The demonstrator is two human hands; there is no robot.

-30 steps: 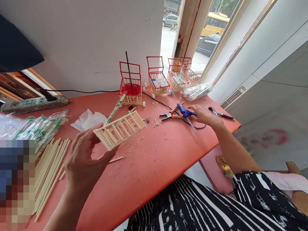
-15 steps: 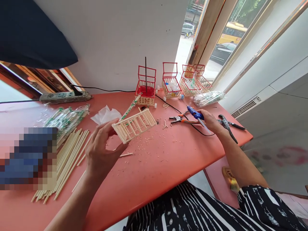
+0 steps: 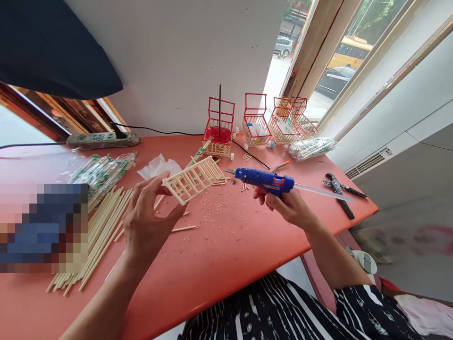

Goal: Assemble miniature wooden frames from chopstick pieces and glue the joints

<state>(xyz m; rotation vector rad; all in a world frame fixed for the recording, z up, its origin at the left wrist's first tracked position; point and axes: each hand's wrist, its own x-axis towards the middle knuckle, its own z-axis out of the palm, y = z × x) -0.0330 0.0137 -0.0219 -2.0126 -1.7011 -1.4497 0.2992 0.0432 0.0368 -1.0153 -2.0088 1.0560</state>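
My left hand [image 3: 150, 215] grips one end of a small frame of pale wooden sticks [image 3: 194, 179], held tilted above the table. In my right hand [image 3: 286, 203] is a blue glue gun [image 3: 264, 179], its nozzle pointing left at the frame's far end, with a gap between them. A clear glue stick [image 3: 323, 192] sticks out of the gun's back. Below the frame, short cut stick pieces and crumbs lie on the orange-red table [image 3: 226, 264]. My right hand and the gun partly hide orange-handled pliers [image 3: 281, 166].
Small stick carts [image 3: 218, 141] with red frames stand along the wall. Long wooden sticks [image 3: 95, 236] and wrapped straws [image 3: 106, 172] lie left, near a power strip [image 3: 102, 140]. Black-handled pliers [image 3: 341, 193] and a wrapped bundle [image 3: 313, 148] lie right. A black cord crosses behind.
My right hand has lifted the glue gun off the table's right side and brought it left, close to the stick frame. My left hand still holds the frame, nearly in place.
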